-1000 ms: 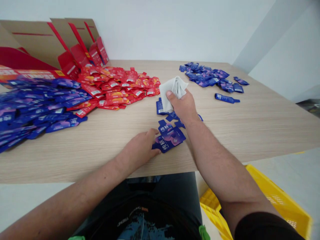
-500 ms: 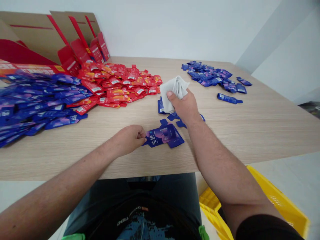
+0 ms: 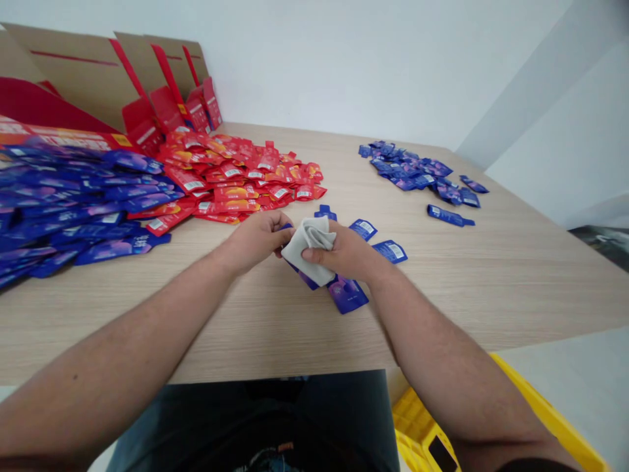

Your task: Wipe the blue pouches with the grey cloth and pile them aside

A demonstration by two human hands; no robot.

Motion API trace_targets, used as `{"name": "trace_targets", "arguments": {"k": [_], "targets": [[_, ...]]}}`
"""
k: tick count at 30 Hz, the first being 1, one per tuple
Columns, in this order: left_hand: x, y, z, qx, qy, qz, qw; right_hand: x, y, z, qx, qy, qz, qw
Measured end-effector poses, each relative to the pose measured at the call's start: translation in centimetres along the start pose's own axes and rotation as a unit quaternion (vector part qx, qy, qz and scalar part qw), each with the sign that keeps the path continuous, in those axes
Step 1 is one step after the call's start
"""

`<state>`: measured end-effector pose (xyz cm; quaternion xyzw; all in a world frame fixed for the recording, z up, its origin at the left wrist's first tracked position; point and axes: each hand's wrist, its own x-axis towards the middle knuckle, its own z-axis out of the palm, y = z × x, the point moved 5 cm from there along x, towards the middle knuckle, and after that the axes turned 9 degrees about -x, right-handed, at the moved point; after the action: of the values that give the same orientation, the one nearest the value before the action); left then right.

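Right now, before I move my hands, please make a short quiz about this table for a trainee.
1. True or false: the left hand and the right hand both touch the grey cloth.
2. Multiple choice: the sachet just below the right hand is mostly A) red, B) blue, C) yellow.
3. Fill in the colour: the sachets in the pile in front of the cardboard boxes are ____.

Key: 1 true; 2 B; 3 red.
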<state>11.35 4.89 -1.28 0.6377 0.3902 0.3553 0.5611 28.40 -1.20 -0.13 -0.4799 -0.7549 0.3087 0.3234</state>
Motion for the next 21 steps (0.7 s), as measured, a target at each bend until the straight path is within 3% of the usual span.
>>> {"name": "trace_targets", "arguments": {"k": [3,9,13,17,21], "targets": [[-0.4,-0.3,0.1,-0.015,0.037,0.03,0.999,0.1,0.1,1.2,-0.01,-0.025,0.011,1.0],[-1.4,-2.0,-0.2,-0.106,0.078,-0.003,0.991,0.2,0.4,2.1,0.021,0.023,0.063,0.998],[-1.5,-2.6,0.0,-0.156,0.079,-0.035,0.984,0.4,1.6,2.2,0.056,0.08,0.091,0.991],[-1.5,-2.6,0.3,-0.15,0.071,-0.027,0.986,0.3,2.1,2.2,0.088,0.126,0.102,0.983],[-1.5,-2.8,0.4,-0.126,0.074,-0.027,0.989,0.3,1.5,2.2,0.081,0.105,0.092,0.987]]}}
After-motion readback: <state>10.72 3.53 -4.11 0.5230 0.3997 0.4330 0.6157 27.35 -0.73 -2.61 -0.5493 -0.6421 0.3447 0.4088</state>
